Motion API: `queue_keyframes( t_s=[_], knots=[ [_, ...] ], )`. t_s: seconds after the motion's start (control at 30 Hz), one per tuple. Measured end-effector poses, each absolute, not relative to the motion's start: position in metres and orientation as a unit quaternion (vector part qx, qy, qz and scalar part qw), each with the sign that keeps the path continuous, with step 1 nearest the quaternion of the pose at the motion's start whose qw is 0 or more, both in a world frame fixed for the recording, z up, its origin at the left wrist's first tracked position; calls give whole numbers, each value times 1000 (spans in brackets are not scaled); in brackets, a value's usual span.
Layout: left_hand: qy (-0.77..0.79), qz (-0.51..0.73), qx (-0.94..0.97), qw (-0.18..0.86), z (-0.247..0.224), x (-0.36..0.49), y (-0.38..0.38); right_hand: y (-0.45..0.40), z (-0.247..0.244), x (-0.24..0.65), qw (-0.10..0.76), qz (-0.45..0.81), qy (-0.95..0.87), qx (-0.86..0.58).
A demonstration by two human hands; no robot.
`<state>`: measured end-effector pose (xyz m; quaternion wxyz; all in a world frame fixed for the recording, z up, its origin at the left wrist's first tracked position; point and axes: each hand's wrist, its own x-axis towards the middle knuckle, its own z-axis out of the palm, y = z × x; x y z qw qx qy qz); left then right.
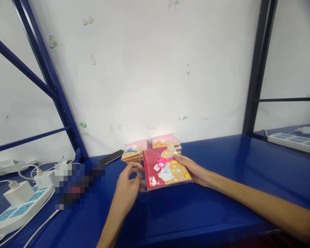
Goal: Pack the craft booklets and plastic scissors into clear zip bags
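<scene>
A white power strip (20,210) is feeding charger cables across a blue steel shelf (196,215), with a black smartphone (110,157) lying near a stained white wall (134,69).

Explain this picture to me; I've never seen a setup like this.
This is one view from a camera worn on a person's head, looking forward and down. There is no machine: those are the person's bare hands. The right hand holds a red packet in clear plastic, printed with a rabbit. The left hand is at its left edge. Behind lie a left stack of packets and a right stack of packets. A phone and a power strip lie on the blue shelf.
</scene>
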<state>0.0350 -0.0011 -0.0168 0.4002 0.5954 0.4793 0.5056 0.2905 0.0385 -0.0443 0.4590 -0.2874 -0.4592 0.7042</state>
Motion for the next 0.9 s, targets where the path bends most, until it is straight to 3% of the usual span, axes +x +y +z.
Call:
queue_keyframes(
  t_s=[0.3, 0.5, 0.9],
  knots=[
    [575, 442, 569, 387, -12, 34, -1, 38, -45, 290, 457, 699, -475, -276],
    [534, 412, 574, 465, -7, 37, -5, 38, -45, 291, 457, 692, -480, -287],
    [523, 440, 523, 510, -6, 28, -6, 45, -46, 293, 445, 637, -526, -346]
  ],
)
